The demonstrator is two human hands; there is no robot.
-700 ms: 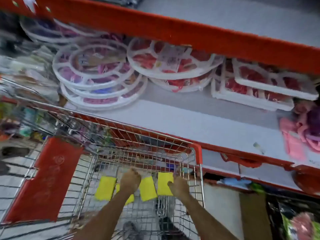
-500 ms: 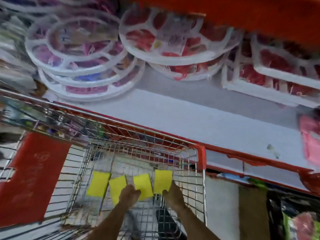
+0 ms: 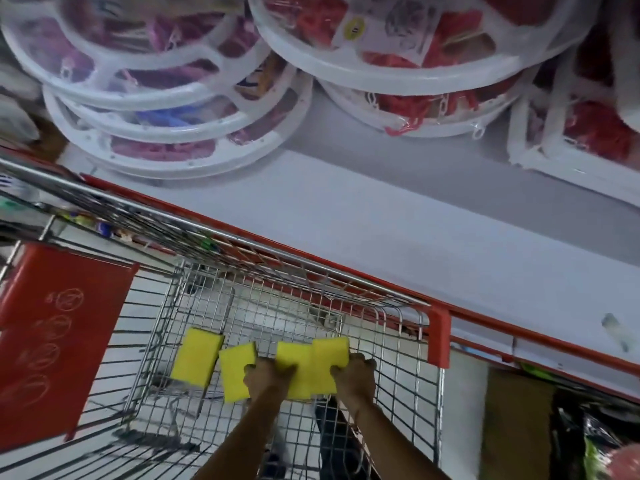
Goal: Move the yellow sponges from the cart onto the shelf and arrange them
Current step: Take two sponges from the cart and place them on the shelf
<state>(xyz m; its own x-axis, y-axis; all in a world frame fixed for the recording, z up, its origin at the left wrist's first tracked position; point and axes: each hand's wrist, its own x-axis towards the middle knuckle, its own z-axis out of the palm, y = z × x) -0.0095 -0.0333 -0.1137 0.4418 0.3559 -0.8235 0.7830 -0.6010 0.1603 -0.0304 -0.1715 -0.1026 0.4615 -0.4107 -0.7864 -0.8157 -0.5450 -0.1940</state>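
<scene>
Both of the person's arms reach down into the wire cart [image 3: 398,327], bare forearms coming up from the bottom of the view. The left hand [image 3: 266,381] lies on the row of yellow sponges with its fingers curled over the join between the second sponge [image 3: 235,372] and the third sponge [image 3: 294,358]; it presses on them, but whether it has truly gripped either one I cannot tell. The right hand [image 3: 356,372] is clasped around the right edge of the fourth sponge [image 3: 330,355], fingers wrapped over its far corner and thumb against its near side.

The third and fourth sponges overlap, the fourth lying partly on top of the third. The second sits just left of them, touching the left hand. The first sponge [image 3: 196,356] lies apart from both hands at the left end of the row, tilted a little, flat on the cart's mesh floor.

A red plastic corner guard [image 3: 439,336] caps the cart's rim just right of the right hand, and a red panel [image 3: 59,337] with scrawled circles hangs on the cart's left side.

Beyond the rim runs the pale shelf [image 3: 398,230] with its red front edge, its near part bare. Farther back on it are stacks of round white hanger racks [image 3: 180,133], wrapped in plastic with pink and red pegs inside.
</scene>
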